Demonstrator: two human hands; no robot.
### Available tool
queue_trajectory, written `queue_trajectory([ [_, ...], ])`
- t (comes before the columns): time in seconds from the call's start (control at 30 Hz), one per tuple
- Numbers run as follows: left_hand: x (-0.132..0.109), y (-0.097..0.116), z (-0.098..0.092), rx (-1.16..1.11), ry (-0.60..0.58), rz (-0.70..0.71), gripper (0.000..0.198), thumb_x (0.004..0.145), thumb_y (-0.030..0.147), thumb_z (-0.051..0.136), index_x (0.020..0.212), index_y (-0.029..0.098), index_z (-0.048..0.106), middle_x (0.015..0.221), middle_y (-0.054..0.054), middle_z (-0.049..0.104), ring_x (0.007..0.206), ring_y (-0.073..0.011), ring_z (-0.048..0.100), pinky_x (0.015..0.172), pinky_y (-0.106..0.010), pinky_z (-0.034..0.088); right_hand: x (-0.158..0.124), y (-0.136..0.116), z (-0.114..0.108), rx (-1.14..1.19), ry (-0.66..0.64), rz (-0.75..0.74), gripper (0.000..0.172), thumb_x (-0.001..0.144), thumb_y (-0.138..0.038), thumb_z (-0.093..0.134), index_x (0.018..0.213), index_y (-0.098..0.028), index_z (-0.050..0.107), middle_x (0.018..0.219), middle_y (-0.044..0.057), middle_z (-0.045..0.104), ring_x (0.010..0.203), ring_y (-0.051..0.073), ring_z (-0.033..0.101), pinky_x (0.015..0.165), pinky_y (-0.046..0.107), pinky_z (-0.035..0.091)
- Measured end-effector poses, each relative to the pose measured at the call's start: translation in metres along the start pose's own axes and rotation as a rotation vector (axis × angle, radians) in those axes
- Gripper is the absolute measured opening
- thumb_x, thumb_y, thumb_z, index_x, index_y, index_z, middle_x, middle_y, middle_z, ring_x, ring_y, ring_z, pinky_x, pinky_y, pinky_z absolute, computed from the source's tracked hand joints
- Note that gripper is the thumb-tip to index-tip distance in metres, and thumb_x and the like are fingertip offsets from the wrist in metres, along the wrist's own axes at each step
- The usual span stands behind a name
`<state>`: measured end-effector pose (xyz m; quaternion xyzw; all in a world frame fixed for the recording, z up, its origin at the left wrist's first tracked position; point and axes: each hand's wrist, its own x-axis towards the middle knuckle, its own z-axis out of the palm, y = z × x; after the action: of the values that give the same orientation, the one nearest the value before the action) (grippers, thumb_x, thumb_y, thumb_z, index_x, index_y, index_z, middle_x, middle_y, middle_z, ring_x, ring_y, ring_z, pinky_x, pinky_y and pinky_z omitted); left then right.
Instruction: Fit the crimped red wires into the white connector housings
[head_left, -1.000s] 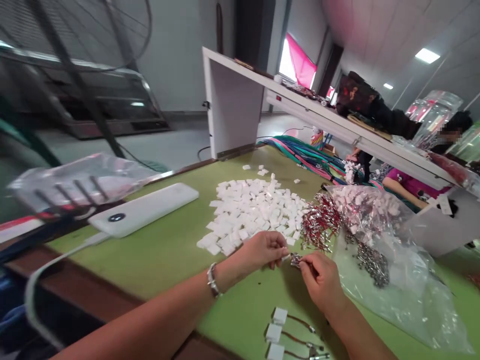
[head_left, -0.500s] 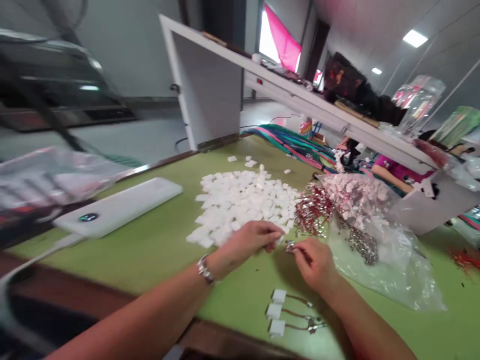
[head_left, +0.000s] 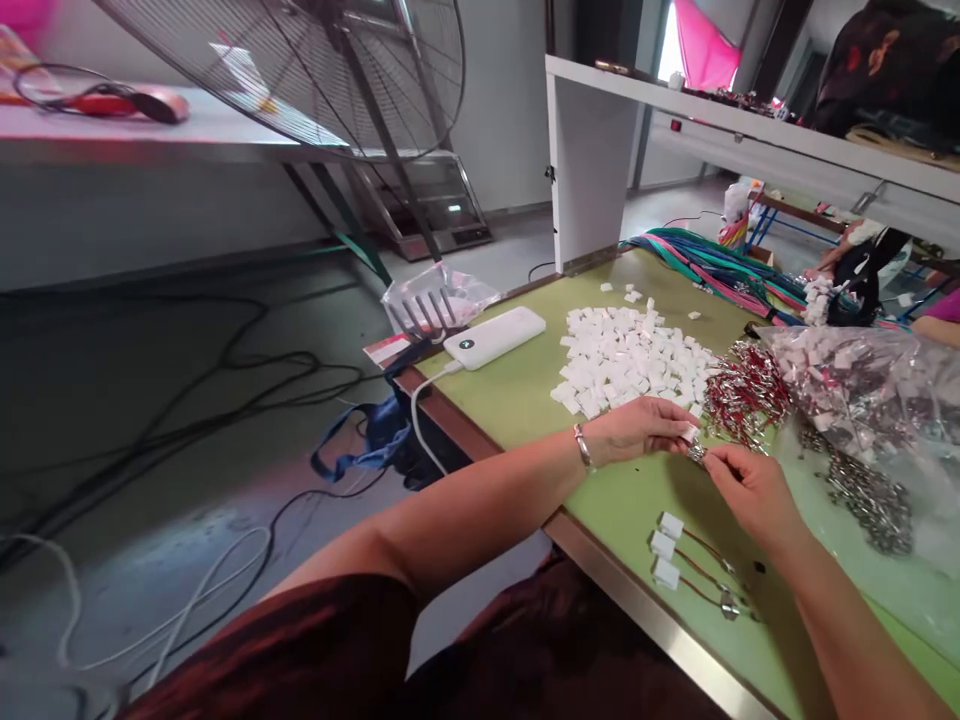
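My left hand (head_left: pixel 643 428) pinches a small white connector housing at its fingertips, just below a pile of white housings (head_left: pixel 628 357) on the green table (head_left: pixel 525 400). Facing it, my right hand (head_left: pixel 750 487) is closed on a short wire with a metal terminal, its tip meeting the housing. A bunch of red wires with metal terminals (head_left: pixel 746 393) lies just beyond both hands. Three finished pieces (head_left: pixel 686 560), white housings with wires, lie near the table's front edge below my right hand.
A clear plastic bag (head_left: pixel 877 400) of assembled parts spreads at the right. A white power bank (head_left: pixel 494 337) with a cable lies at the table's left corner. Coloured cables (head_left: pixel 712 265) lie at the back. A large fan (head_left: pixel 315 70) stands on the floor, among loose cables.
The camera has swung left and pulled back, so the floor and fan show. Both hands stay together at the same spot, still holding the housing and the wire.
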<state>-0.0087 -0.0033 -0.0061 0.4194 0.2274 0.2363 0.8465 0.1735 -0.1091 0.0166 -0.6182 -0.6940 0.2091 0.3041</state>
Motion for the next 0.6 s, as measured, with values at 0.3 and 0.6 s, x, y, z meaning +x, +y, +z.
queue_trajectory([
  [0.3, -0.002, 0.0, 0.003, 0.32, -0.031, 0.132, 0.017, 0.077, 0.021, 0.076, 0.091, 0.012, 0.071, 0.064, 0.0, 0.069, 0.059, -0.007, 0.064, 0.06, -0.019, 0.049, 0.01, 0.005, -0.003, 0.436, -0.333, 0.399, 0.03, 0.08, -0.046, 0.055, 0.069, -0.018, 0.06, 0.045, -0.009, 0.03, 0.043, 0.008, 0.022, 0.043, 0.022, 0.017],
  [0.6, -0.005, -0.01, 0.01, 0.341, -0.051, 0.148, 0.025, 0.076, 0.031, 0.076, 0.084, 0.012, 0.061, 0.066, 0.0, 0.068, 0.055, -0.0083, 0.064, 0.055, -0.02, 0.049, 0.005, -0.008, 0.008, 0.116, -0.113, 0.097, 0.032, 0.084, -0.044, 0.047, 0.063, -0.02, 0.052, 0.053, -0.004, 0.042, 0.051, 0.011, 0.036, 0.05, 0.024, 0.028],
])
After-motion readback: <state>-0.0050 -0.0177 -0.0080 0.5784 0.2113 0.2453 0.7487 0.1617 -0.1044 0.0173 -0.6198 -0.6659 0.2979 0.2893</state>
